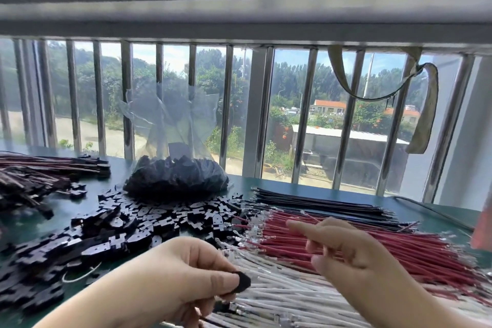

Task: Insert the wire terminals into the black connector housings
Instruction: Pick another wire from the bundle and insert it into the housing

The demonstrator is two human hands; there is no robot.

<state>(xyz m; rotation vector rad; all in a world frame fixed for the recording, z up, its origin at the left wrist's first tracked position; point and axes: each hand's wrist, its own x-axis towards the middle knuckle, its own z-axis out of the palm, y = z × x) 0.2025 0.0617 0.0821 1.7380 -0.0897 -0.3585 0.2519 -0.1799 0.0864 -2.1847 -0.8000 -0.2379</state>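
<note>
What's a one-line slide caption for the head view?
Left hand pinches a black connector housing while the right hand hovers over red wires and white wires.

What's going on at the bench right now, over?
Left hand pinches one black housing. Right hand over the red wires, grip unclear. Nothing in the way.
</note>
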